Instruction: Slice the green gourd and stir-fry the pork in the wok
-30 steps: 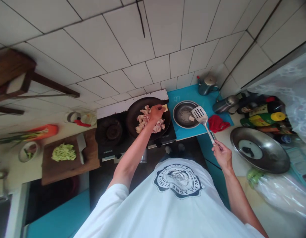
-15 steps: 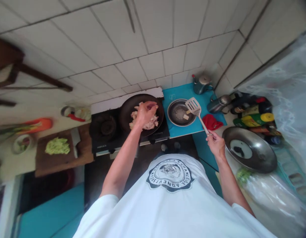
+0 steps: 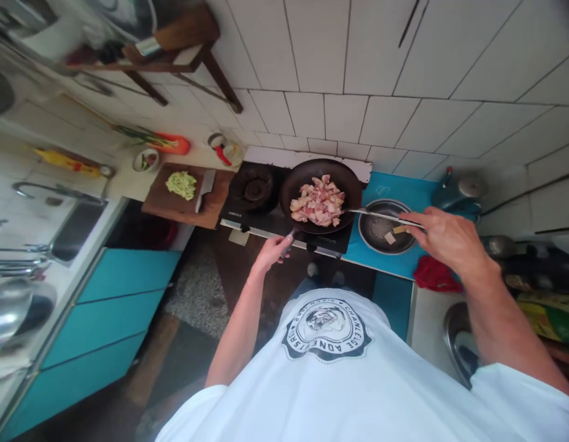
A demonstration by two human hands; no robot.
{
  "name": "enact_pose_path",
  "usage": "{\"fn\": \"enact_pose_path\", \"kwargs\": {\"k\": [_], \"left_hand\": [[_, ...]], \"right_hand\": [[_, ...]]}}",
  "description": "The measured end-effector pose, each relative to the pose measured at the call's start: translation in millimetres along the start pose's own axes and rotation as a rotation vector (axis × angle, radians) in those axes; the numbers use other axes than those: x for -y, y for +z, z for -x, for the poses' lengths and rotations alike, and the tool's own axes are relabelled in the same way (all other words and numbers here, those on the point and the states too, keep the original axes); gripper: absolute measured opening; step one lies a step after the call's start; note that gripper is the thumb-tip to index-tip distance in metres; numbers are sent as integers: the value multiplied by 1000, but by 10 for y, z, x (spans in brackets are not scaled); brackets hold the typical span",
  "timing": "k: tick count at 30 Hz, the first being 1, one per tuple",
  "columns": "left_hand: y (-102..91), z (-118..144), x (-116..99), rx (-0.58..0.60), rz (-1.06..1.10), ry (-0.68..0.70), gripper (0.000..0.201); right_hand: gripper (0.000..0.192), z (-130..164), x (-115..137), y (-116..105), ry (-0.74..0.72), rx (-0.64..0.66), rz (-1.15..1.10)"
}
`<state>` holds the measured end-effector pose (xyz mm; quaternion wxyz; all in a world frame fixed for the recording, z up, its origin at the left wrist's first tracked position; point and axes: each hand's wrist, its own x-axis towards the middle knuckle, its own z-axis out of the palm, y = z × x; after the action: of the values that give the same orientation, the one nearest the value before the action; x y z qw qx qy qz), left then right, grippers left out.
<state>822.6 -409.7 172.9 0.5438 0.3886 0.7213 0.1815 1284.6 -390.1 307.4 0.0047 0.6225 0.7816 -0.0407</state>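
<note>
A dark frying pan (image 3: pixel 353 187) full of pink meat pieces (image 3: pixel 318 201) sits on the right burner of a black stove (image 3: pixel 254 190). My left hand (image 3: pixel 271 250) is closed on the pan's handle at the stove's front edge. My right hand (image 3: pixel 443 235) grips the handle of a metal spatula (image 3: pixel 380 215), whose blade reaches into the pan's right side beside the meat. Under the spatula's shaft stands a steel bowl (image 3: pixel 380 240) with a small pale piece in it.
A wooden cutting board (image 3: pixel 171 207) with chopped green vegetable (image 3: pixel 181 183) and a cleaver (image 3: pixel 204 188) lies left of the stove. A sink (image 3: pixel 75 224) is further left, over teal cabinets. A kettle (image 3: pixel 456 193), a red cloth (image 3: pixel 432 274) and bottles are at the right.
My left hand has left the meat and taken the pan handle. My right hand has brought the spatula from above the steel bowl into the pan. The view has swung left.
</note>
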Motion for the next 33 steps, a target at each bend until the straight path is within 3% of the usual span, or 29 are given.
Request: {"fn": "enact_pose_path", "kwargs": {"k": [3, 6, 11, 14, 17, 20, 23, 26, 28, 31, 33], "left_hand": [[103, 11, -22, 11, 55, -31, 46], [71, -38, -26, 41, 72, -46, 41], [2, -104, 22, 199, 114, -27, 40], [11, -123, 61, 225, 117, -16, 37], [44, -146, 106, 242, 122, 2, 35], [68, -173, 152, 274, 124, 31, 35], [58, -197, 182, 316, 130, 47, 33], [19, -210, 200, 359, 177, 40, 32], [-11, -216, 213, 425, 249, 28, 33], [-35, -224, 236, 526, 359, 11, 36], [-33, -227, 248, 538, 386, 11, 38]], "right_hand": [[40, -36, 172, -162, -22, 116, 126], [41, -114, 511, -153, -14, 230, 184], [42, -374, 944, 257, 98, 191, 127], [43, -518, 980, 517, 189, 134, 50], [44, -559, 934, 625, 285, 136, -55], [43, -424, 944, 498, 350, 172, -87], [44, -172, 1111, 166, 385, 178, 11], [43, 13, 1468, -158, 324, 209, 71], [41, 31, 1803, -234, 243, 286, 82], [42, -93, 2374, -67, 169, 418, 114], [44, -235, 2715, 164, 211, 439, 161]]}}
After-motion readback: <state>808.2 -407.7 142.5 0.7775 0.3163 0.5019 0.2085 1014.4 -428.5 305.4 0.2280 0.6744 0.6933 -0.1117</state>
